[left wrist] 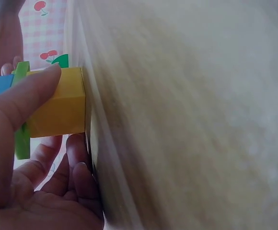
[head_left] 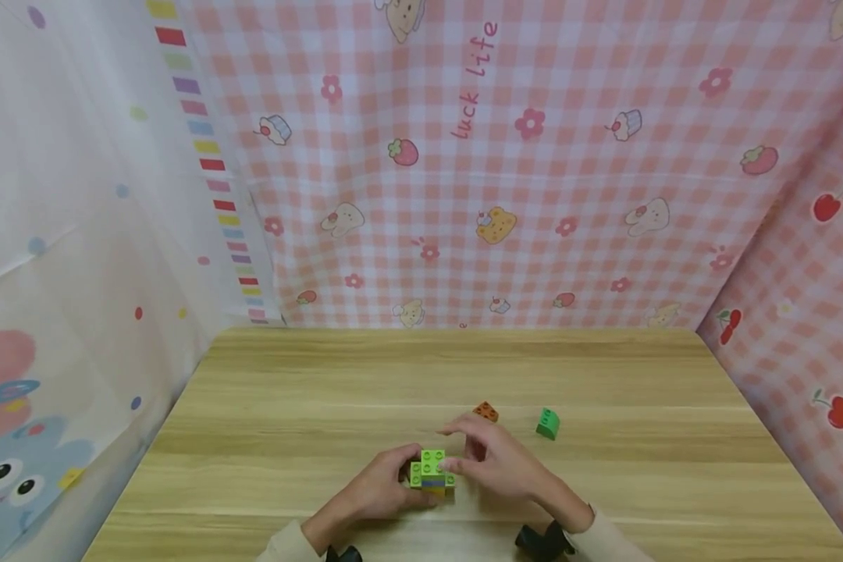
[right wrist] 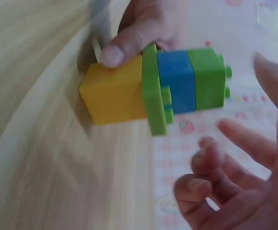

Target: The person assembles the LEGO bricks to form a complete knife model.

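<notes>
A small tower of toy building bricks point(head_left: 432, 462) stands upright on the table in front of me. From the bottom it has a yellow brick point(right wrist: 115, 93), a wider light green plate point(right wrist: 153, 96), a blue brick point(right wrist: 176, 79) and a light green brick point(right wrist: 209, 79) with studs on top. My left hand point(head_left: 379, 485) grips it low down, its thumb against the yellow brick. Beside the top brick, my right hand point(head_left: 500, 462) is spread with thumb and fingers apart, nothing between them. Its thumb overlaps the top brick in the head view.
Behind my right hand lies an orange-brown brick point(head_left: 486, 410), partly covered by that hand. A green brick with a curved side point(head_left: 548, 424) lies farther right on the wooden table point(head_left: 309, 390). Patterned cloths point(head_left: 464, 179) hang at the back and both sides.
</notes>
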Demonstrator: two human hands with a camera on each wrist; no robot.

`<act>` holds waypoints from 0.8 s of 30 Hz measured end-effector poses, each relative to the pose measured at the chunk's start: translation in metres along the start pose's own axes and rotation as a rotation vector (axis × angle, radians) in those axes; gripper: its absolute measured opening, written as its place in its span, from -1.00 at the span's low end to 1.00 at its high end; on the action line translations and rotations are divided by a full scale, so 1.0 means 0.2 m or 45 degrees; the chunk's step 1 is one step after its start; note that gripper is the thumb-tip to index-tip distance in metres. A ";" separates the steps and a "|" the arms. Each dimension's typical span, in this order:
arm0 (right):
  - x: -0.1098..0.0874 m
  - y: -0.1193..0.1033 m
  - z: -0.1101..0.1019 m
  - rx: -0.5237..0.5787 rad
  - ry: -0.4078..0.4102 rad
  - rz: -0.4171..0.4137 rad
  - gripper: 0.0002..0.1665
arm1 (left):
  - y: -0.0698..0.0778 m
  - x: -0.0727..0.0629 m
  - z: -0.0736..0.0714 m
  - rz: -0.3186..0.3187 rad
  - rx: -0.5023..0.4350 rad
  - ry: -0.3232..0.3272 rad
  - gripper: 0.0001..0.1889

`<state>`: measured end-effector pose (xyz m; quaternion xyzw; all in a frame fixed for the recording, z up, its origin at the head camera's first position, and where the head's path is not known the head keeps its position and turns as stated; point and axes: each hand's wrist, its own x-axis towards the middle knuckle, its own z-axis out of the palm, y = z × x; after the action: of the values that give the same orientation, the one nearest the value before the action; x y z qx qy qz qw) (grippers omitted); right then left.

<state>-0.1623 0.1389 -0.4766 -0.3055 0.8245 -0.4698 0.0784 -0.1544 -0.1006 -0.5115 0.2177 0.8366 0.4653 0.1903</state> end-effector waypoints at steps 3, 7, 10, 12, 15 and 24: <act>0.01 0.04 -0.02 0.024 0.177 0.051 -0.57 | 0.00 0.00 0.00 0.002 0.008 0.006 -0.62; 0.02 0.09 -0.03 0.053 0.362 0.156 -0.57 | 0.00 0.00 0.01 -0.003 0.000 0.007 -0.62; 0.04 0.14 -0.04 0.076 0.428 0.223 -0.51 | 0.00 0.00 0.01 -0.004 0.002 0.003 -0.62; 0.04 0.18 -0.05 0.096 0.463 0.272 -0.48 | 0.00 0.01 0.01 -0.005 0.010 0.004 -0.62; 0.05 0.22 -0.06 0.105 0.508 0.343 -0.44 | 0.00 0.01 0.01 -0.004 0.017 0.008 -0.62; 0.05 0.29 -0.05 0.046 0.521 0.450 -0.35 | -0.01 0.01 0.01 0.030 0.034 0.020 -0.61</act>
<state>-0.2003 0.1616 -0.5181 -0.0539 0.8552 -0.5154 -0.0036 -0.1544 -0.0990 -0.5144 0.2264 0.8415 0.4581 0.1752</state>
